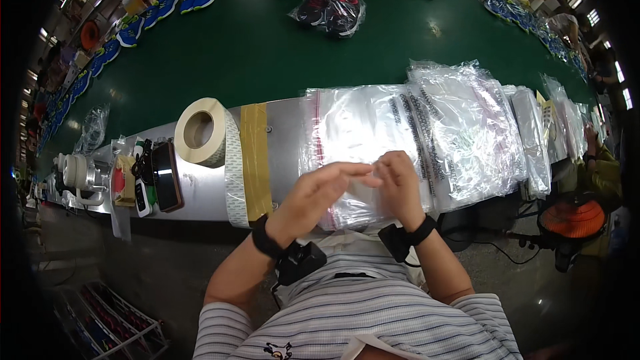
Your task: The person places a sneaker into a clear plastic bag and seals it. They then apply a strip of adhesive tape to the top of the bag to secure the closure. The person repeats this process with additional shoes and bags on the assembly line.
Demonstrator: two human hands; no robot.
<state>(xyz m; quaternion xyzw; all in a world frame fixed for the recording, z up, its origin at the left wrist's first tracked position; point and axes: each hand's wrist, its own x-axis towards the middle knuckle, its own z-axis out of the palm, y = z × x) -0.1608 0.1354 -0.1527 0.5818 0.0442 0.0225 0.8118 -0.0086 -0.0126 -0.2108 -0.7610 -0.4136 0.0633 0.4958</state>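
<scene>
Both of my hands meet over a stack of clear plastic bags on the metal ledge. My left hand is open, its fingers stretched to the right and their tips near the other hand. My right hand is closed, with the fingers curled in. Whatever lies between its fingertips, if anything, is too small and blurred to name. Just right of it, a second, higher pile of clear printed bags overlaps the first. A black band with a dark box hangs on each wrist.
Left of the bags are brown tape, a roll of white labels, a phone and a tape dispenser. Bagged dark shoes lie on the green belt. Blue shoes line its left side. An orange fan stands right.
</scene>
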